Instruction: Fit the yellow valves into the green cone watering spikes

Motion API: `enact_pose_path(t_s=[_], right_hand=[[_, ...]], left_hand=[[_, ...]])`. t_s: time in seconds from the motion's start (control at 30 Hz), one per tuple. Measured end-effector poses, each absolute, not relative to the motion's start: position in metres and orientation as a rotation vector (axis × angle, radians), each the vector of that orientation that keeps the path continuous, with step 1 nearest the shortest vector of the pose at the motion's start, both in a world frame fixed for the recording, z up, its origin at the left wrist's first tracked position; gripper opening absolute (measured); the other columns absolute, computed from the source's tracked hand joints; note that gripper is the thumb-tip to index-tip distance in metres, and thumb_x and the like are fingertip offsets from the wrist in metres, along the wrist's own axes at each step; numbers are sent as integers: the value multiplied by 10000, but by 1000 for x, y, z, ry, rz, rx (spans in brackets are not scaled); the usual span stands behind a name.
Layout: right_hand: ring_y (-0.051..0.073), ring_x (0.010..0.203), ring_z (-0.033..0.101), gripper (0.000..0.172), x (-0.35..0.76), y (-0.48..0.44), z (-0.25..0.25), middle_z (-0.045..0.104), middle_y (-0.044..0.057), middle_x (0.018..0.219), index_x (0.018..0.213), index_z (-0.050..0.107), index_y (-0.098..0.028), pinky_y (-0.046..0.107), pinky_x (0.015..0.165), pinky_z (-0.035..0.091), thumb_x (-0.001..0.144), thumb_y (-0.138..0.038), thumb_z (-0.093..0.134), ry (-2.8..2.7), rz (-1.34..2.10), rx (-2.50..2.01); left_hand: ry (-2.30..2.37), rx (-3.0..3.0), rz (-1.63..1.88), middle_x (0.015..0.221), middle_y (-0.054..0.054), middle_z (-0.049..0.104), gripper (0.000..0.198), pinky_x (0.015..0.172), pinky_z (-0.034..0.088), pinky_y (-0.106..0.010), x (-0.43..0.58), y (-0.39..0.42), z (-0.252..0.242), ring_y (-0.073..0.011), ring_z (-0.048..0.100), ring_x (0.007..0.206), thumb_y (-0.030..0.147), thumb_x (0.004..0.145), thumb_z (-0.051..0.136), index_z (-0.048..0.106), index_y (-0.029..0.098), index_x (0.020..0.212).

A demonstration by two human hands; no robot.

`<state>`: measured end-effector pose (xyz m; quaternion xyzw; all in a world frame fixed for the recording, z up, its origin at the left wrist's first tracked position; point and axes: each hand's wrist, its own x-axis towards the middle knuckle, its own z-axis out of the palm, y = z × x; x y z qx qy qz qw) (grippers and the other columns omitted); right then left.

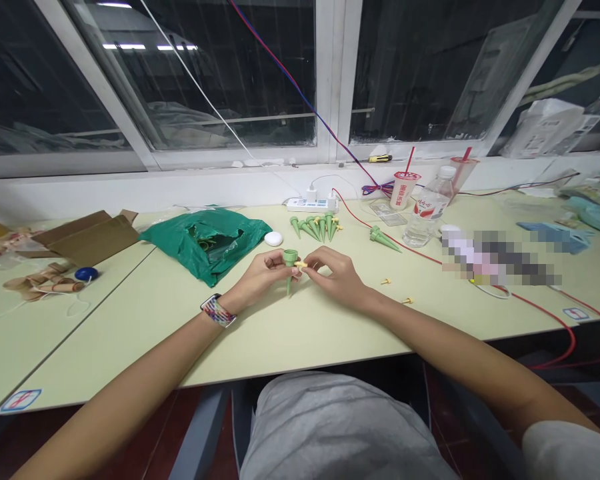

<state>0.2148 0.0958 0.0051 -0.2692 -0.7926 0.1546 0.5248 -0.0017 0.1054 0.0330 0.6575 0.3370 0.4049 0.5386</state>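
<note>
Upright between the fingers of my left hand (261, 276) is a green plant watering spike (290, 256), its pointed tip down over the table. My right hand (339, 275) pinches a small yellow valve (301, 265) at the spike's side, just below the wide top. Whether the valve is seated in the spike I cannot tell. Two loose yellow valves (386, 281) lie to the right of my right hand. Further back, a single green spike (384, 239) rests on its side. Several more green spikes (312, 227) lie in a row, some with yellow valves on them.
A torn green plastic bag (180, 235) and a white round object (273, 238) are left of centre. Wooden pieces (55, 280) and an open cardboard box (93, 240) lie far left. A power strip (307, 205), cup (405, 190), water bottle (429, 212) and red cable (430, 255) stand behind and right.
</note>
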Motion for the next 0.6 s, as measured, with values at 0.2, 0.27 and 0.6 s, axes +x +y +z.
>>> enact_pose_path(t_s=[0.2, 0.27, 0.6], right_hand=[[164, 807, 648, 52, 214, 97, 7, 669, 37, 912, 962, 641, -223, 323, 746, 577, 994, -226, 599, -1859, 307, -570], [162, 804, 650, 54, 214, 97, 7, 667, 37, 921, 972, 639, -224, 325, 748, 577, 991, -211, 590, -1866, 317, -565], [174, 845, 638, 81, 217, 99, 1, 668, 40, 946, 1004, 637, -231, 331, 774, 561, 981, -176, 582, -1933, 314, -612]], left_hand=[[820, 1661, 940, 834, -54, 716, 232, 774, 515, -285, -5, 109, 32, -162, 654, 777, 353, 842, 828, 759, 140, 904], [813, 1634, 927, 852, -61, 724, 247, 776, 518, -286, -6, 110, 31, -165, 656, 781, 360, 835, 834, 768, 138, 922], [793, 1622, 898, 861, -68, 728, 227, 784, 530, -298, -9, 112, 25, -183, 672, 817, 353, 861, 815, 768, 142, 931]])
